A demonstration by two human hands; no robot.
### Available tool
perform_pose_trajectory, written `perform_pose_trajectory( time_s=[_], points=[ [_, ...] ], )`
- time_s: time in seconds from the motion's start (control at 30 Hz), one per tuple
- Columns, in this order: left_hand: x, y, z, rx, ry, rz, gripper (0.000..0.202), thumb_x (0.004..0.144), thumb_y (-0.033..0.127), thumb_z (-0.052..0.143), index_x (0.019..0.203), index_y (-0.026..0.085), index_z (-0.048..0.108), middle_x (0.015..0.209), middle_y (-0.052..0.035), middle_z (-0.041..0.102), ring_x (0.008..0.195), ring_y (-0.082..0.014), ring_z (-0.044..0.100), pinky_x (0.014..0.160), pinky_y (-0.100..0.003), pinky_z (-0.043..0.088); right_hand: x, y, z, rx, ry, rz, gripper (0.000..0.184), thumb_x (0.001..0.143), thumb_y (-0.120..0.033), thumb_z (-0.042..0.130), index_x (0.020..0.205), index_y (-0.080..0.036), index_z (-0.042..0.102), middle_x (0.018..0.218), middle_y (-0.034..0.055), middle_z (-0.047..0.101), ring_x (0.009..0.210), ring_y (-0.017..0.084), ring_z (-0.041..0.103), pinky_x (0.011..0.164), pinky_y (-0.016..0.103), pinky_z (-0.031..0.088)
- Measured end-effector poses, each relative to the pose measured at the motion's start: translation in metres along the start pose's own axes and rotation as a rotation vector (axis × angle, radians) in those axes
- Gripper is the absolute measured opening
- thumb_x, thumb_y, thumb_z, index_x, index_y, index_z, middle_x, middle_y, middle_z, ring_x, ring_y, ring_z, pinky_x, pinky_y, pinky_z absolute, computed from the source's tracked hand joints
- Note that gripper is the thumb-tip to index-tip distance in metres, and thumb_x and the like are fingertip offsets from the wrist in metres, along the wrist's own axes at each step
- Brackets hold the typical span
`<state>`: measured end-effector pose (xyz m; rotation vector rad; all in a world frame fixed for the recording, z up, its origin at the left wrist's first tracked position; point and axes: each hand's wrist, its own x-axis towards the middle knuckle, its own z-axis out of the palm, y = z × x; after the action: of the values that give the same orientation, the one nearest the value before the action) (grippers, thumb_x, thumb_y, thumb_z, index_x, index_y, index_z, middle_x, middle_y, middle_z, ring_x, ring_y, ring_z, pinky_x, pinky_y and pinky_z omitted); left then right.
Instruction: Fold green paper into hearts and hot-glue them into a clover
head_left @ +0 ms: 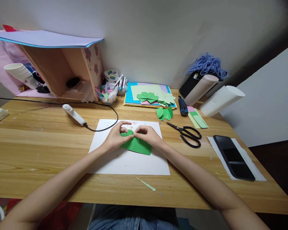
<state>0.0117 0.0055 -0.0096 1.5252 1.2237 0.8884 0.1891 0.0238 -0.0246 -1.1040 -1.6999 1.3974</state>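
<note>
A folded piece of green paper (138, 146) is held over a white sheet (105, 163) in front of me. My left hand (115, 136) pinches its upper left part between thumb and fingers. From the other side, my right hand (148, 135) grips its top edge, and the fingertips of both hands meet near the middle. A small green flap sticks up between them. Part of the paper is hidden behind my fingers. To the right of my right hand lie black-handled scissors (190, 134), their blades pointing left.
Behind are green folded paper shapes (147, 96) on stacked coloured sheets (128, 99), a blue cutter (183, 106) and sticky notes (198, 118). A white corded device (74, 115) lies left, near a cardboard box (55, 70). A phone (232, 156) rests right; a paper strip (146, 184) lies in front.
</note>
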Motion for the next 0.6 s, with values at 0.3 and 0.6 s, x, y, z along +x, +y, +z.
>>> perform_pose_trajectory(
  time_s=[0.3,0.6],
  points=[
    [-0.0013,-0.0006,0.0010,-0.005,-0.063,0.007,0.049,0.066,0.027,0.066,0.111,0.019,0.049,0.069,0.0033,0.052,0.064,-0.0109,0.052,0.055,-0.020,0.037,-0.0018,-0.0017,0.0005,0.018,0.008,-0.027,0.014,0.071,-0.030,0.060,0.068,-0.016,0.060,0.071,0.0010,0.060,0.067,0.013,0.053,0.063,0.025,0.041],
    [-0.0013,0.0005,0.0032,0.016,-0.074,0.020,0.043,0.065,0.024,0.065,0.106,0.018,0.052,0.072,0.0015,0.054,0.071,-0.0127,0.055,0.061,-0.022,0.040,-0.0027,-0.0002,0.0008,0.029,-0.003,-0.031,0.020,0.071,-0.037,0.063,0.070,-0.017,0.062,0.071,0.0020,0.062,0.065,0.013,0.054,0.061,0.025,0.041]
  ],
)
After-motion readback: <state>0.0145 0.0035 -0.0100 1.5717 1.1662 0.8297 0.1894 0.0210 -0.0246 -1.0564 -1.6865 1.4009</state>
